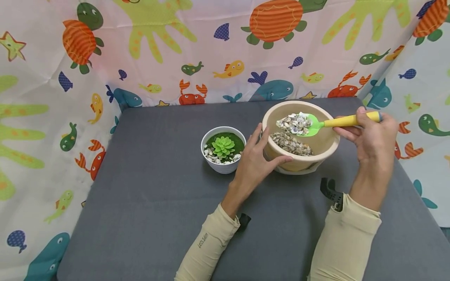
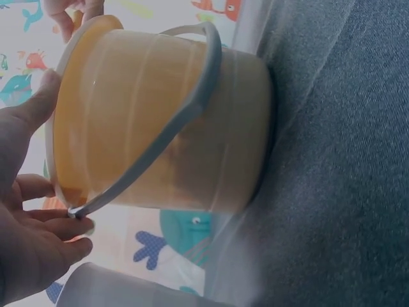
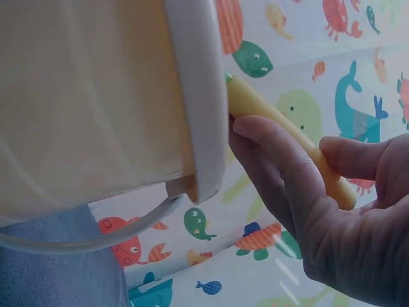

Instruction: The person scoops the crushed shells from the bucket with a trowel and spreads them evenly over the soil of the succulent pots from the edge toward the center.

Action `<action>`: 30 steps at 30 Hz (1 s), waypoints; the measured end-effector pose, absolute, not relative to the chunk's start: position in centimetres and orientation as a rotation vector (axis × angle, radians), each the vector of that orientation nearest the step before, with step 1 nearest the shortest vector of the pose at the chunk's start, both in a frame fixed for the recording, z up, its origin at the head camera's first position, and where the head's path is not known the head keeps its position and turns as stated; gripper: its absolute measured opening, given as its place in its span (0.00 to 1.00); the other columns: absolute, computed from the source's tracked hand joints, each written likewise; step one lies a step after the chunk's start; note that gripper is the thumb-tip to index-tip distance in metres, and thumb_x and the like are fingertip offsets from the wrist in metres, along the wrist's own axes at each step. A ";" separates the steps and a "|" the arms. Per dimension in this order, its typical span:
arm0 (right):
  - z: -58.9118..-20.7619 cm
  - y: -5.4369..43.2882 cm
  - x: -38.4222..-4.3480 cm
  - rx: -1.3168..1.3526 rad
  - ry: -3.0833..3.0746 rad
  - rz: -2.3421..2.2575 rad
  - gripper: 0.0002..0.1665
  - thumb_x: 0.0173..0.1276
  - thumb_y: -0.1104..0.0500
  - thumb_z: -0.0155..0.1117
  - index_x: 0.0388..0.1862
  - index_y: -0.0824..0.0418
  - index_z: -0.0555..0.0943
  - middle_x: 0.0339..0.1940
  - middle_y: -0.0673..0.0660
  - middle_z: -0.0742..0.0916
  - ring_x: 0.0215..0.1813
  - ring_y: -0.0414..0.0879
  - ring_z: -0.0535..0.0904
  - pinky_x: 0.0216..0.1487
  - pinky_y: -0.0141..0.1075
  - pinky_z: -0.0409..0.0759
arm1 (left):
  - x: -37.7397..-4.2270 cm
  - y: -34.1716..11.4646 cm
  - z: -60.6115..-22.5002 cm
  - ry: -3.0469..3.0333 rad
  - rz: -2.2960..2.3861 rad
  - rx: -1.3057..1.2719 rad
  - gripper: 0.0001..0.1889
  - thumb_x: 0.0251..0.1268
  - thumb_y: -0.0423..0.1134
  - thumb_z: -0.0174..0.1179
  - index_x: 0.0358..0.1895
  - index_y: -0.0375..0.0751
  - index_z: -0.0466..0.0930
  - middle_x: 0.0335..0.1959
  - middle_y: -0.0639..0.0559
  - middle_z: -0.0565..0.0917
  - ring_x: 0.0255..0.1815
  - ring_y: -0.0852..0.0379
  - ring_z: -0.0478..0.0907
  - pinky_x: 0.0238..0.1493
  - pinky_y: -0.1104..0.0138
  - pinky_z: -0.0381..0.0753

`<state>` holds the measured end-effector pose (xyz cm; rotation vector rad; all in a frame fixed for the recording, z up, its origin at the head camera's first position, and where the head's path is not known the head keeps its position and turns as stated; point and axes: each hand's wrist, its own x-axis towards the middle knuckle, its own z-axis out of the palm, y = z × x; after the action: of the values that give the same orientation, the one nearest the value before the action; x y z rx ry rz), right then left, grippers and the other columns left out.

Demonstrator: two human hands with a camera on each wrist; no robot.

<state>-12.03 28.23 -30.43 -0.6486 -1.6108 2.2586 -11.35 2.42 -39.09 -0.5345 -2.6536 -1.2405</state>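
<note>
My right hand (image 1: 374, 134) grips the yellow handle of a small shovel (image 1: 348, 120). Its green scoop, heaped with pale shell-like gravel (image 1: 294, 124), is above the opening of a cream bucket (image 1: 325, 146). Coarse grey-brown gravel (image 1: 291, 144) lies at the bottom of the bucket. My left hand (image 1: 254, 162) holds the bucket's near left rim, thumb on the front and fingers on the side by the handle joint. In the left wrist view the bucket's grey handle (image 2: 160, 144) hangs down its side. The right wrist view shows thumb and fingers around the shovel handle (image 3: 281, 121); the scoop is hidden there.
Just left of my left hand stands a white pot (image 1: 225, 168) with a green succulent (image 1: 223, 147) and white pebbles. The dark grey table (image 1: 147, 195) meets a sea-animal print curtain (image 1: 211, 39) at the back and sides.
</note>
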 end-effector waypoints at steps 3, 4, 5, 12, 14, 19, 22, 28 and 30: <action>-30.3 28.1 -11.9 -0.626 -1.596 2.270 0.24 0.68 0.53 0.72 0.54 0.61 0.72 0.43 0.54 0.84 0.31 0.44 0.93 0.29 0.37 0.88 | -11.4 2.0 -39.1 -2.648 -1.230 -0.536 0.56 0.56 0.60 0.77 0.83 0.42 0.58 0.85 0.42 0.59 0.85 0.45 0.61 0.78 0.52 0.72; -30.3 28.1 -11.9 -0.619 -1.588 2.276 0.24 0.68 0.53 0.72 0.53 0.62 0.71 0.42 0.54 0.84 0.31 0.45 0.93 0.29 0.37 0.88 | -11.5 1.8 -39.0 -2.644 -1.224 -0.534 0.56 0.56 0.60 0.77 0.83 0.42 0.57 0.85 0.42 0.59 0.84 0.45 0.62 0.77 0.53 0.73; -30.2 28.0 -11.9 -0.615 -1.583 2.278 0.24 0.68 0.53 0.72 0.53 0.62 0.71 0.42 0.54 0.84 0.31 0.45 0.93 0.29 0.37 0.88 | -11.5 1.6 -39.0 -2.640 -1.212 -0.533 0.56 0.56 0.60 0.77 0.83 0.43 0.57 0.85 0.42 0.60 0.84 0.45 0.63 0.76 0.54 0.74; -29.8 27.8 -11.7 -0.615 -1.549 2.279 0.21 0.71 0.56 0.69 0.54 0.62 0.70 0.42 0.54 0.84 0.31 0.46 0.93 0.29 0.38 0.89 | -11.6 0.1 -38.5 -2.541 -1.205 -0.551 0.53 0.54 0.57 0.79 0.80 0.40 0.64 0.83 0.41 0.63 0.82 0.44 0.67 0.75 0.55 0.76; -29.6 27.7 -11.7 -0.602 -1.540 2.282 0.19 0.73 0.57 0.67 0.53 0.62 0.70 0.43 0.55 0.84 0.32 0.46 0.93 0.29 0.39 0.89 | -11.6 -0.1 -38.3 -2.517 -1.199 -0.556 0.52 0.54 0.56 0.79 0.80 0.40 0.65 0.82 0.41 0.65 0.81 0.45 0.68 0.74 0.55 0.77; -29.5 27.4 -11.7 -0.566 -1.522 2.291 0.17 0.75 0.58 0.64 0.52 0.63 0.69 0.43 0.55 0.82 0.31 0.47 0.93 0.28 0.39 0.88 | -11.7 -0.6 -37.8 -2.442 -1.190 -0.576 0.52 0.54 0.56 0.80 0.80 0.41 0.65 0.80 0.41 0.69 0.80 0.46 0.70 0.75 0.56 0.76; -29.5 27.2 -11.7 -0.556 -1.536 2.292 0.17 0.75 0.57 0.64 0.52 0.62 0.68 0.44 0.55 0.81 0.31 0.47 0.93 0.29 0.39 0.89 | -11.6 -0.8 -37.6 -2.413 -1.174 -0.581 0.52 0.53 0.55 0.80 0.80 0.40 0.66 0.78 0.40 0.71 0.79 0.46 0.71 0.75 0.56 0.76; -29.6 26.5 -11.7 -0.525 -1.559 2.288 0.17 0.75 0.57 0.65 0.52 0.63 0.68 0.44 0.56 0.82 0.32 0.46 0.93 0.29 0.39 0.89 | -11.6 -1.2 -37.5 -2.433 -1.149 -0.574 0.53 0.53 0.56 0.80 0.80 0.39 0.66 0.78 0.41 0.71 0.79 0.47 0.71 0.75 0.57 0.75; -29.5 26.4 -11.7 -0.519 -1.557 2.290 0.19 0.74 0.56 0.66 0.52 0.63 0.69 0.43 0.56 0.82 0.32 0.46 0.93 0.29 0.39 0.89 | -11.5 -1.3 -37.5 -2.443 -1.149 -0.571 0.53 0.52 0.56 0.80 0.80 0.39 0.65 0.79 0.41 0.71 0.80 0.48 0.71 0.76 0.57 0.75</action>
<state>-11.72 26.39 -29.53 -0.5189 -1.5571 2.2897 -11.54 -1.28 -37.50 -0.5712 -2.4427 -1.1493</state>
